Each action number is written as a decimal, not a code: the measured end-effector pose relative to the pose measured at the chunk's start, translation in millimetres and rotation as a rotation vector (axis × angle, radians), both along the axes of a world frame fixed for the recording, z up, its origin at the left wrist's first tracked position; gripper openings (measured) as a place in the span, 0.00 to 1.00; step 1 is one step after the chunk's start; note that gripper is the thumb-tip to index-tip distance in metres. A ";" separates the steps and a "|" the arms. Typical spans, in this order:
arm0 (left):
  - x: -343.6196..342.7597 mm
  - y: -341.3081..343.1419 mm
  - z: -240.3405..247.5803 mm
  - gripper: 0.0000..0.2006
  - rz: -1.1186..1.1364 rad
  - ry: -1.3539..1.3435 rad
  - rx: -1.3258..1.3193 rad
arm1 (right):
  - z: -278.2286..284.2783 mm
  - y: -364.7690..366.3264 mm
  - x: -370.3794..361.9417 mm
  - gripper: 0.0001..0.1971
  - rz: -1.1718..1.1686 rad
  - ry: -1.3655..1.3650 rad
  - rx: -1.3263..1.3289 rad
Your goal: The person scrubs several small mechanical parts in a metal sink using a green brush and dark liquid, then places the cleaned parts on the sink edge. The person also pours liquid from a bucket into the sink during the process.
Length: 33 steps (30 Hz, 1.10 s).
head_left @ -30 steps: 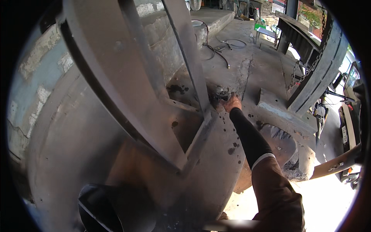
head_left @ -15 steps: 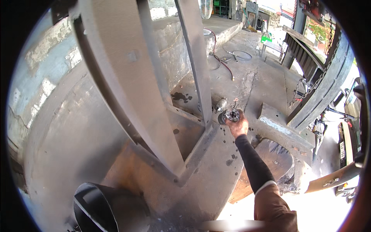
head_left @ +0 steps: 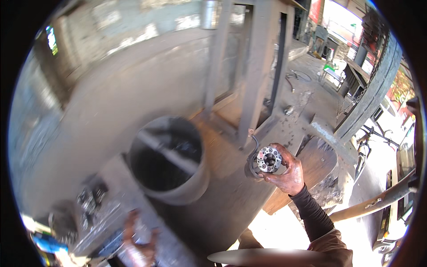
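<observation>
While the drum-shaped grey metal part with a ring of holes in its pale end face (head_left: 266, 165) is clasped right of the frame's centre by the bare right hand (head_left: 291, 173), the bare left hand (head_left: 138, 245) is held well apart at the lower left, blurred, its fingers spread and nothing seen between them. The part is gripped from its right side, with digits curled above and below the rim. Its end face is turned toward the camera, so its long axis is judged to be pointed roughly along the line of sight, the darker body being shown at the left. From the left hand, the part is placed up and to the right. A dark grey cylindrical bucket (head_left: 178, 194), its mouth crossed by a pale flat bar (head_left: 167, 153), is seen left of the part. Beside it, blurred shiny metal pieces (head_left: 87, 200) are scattered on a grey surface (head_left: 167, 242).
</observation>
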<state>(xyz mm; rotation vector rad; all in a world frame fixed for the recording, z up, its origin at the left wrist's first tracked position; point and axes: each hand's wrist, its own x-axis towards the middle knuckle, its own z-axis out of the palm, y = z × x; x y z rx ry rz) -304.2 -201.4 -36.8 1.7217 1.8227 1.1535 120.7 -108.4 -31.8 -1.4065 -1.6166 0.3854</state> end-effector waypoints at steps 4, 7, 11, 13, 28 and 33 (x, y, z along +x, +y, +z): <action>8.4 -37.1 1.5 0.44 -0.313 0.021 0.125 | 11.6 -67.1 -151.2 0.36 0.276 0.194 -0.012; -8.0 -49.5 -6.4 0.48 -0.302 -0.053 0.182 | 0.6 -109.9 -259.9 0.38 0.342 0.298 -0.125; -88.8 -79.1 -34.0 0.39 0.045 -0.498 -0.016 | -18.3 -140.4 -378.4 0.39 0.460 0.299 -0.163; -123.9 -105.2 -47.1 0.42 0.035 -0.300 0.150 | -19.3 -140.2 -403.6 0.35 0.668 0.600 -0.400; -247.5 -196.8 -102.7 0.41 0.261 -0.226 0.016 | -143.7 -157.3 -540.6 0.08 0.914 1.015 -0.960; -272.2 -209.0 -121.4 0.36 0.308 -0.581 -0.113 | -262.3 -166.6 -533.9 0.23 0.192 -0.049 -1.041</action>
